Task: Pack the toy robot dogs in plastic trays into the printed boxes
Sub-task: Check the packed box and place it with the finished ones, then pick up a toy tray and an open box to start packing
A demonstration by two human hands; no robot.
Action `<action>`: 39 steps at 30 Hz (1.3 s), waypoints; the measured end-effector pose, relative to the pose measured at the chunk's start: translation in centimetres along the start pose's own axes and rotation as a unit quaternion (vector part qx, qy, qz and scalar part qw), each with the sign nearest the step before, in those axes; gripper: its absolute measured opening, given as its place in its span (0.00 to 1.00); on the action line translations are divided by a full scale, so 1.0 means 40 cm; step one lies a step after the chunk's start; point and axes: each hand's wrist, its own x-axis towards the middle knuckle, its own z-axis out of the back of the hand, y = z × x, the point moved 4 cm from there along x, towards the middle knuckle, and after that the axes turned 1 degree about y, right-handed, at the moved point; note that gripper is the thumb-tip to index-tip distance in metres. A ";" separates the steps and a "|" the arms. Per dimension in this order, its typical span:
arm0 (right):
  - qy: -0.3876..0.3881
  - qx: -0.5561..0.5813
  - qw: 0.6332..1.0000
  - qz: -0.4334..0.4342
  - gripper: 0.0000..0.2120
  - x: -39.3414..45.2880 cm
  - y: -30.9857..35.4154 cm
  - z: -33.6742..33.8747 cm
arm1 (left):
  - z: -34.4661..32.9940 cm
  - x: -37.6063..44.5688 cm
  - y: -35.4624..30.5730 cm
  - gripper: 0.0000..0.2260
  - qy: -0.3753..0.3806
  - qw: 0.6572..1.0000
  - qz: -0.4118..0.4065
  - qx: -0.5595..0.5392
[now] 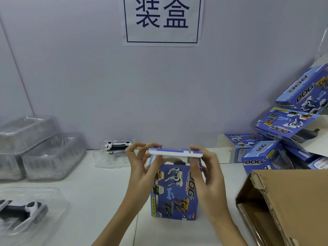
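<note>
A blue printed cardboard box (pixel 174 190) with toy-dog pictures and "DOG" lettering stands upright on the white counter (pixel 99 192), between the two hands. The left hand (pixel 140 167) is curled round the box's upper left edge, its fingertips on the left end of the white-edged top flap (pixel 175 152), which lies nearly level above the opening. The right hand (pixel 204 172) grips the upper right side, thumb on the box's front and fingers on the flap's right end. Under the flap a dark shape shows inside the box; what it is cannot be told.

Beyond the left hand, against the grey wall (pixel 106 86), a white-and-black toy robot dog in a clear plastic tray (pixel 118 146) rests on the counter. Well to the left of that hand and nearer the person lies a second white-and-black toy dog in a clear tray (pixel 23 209); further back stand stacks of empty clear plastic trays (pixel 44 148). To the right of the right hand is an open brown corrugated carton (pixel 284 201), and behind it a heap of blue printed boxes (pixel 287 132). Above the hands a white paper sign (pixel 162 20) with blue characters hangs on the wall.
</note>
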 end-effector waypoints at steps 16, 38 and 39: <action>0.017 0.041 0.996 -0.081 0.18 -0.014 0.017 -0.010 | 0.004 -0.008 0.019 0.11 0.081 0.991 0.093 -0.060; -0.016 0.051 0.995 -0.079 0.10 -0.015 0.032 -0.003 | 0.009 -0.007 0.030 0.14 0.097 0.983 0.139 -0.078; -0.013 0.053 0.995 -0.080 0.09 -0.014 0.034 -0.003 | 0.008 -0.007 0.029 0.14 0.096 0.982 0.139 -0.080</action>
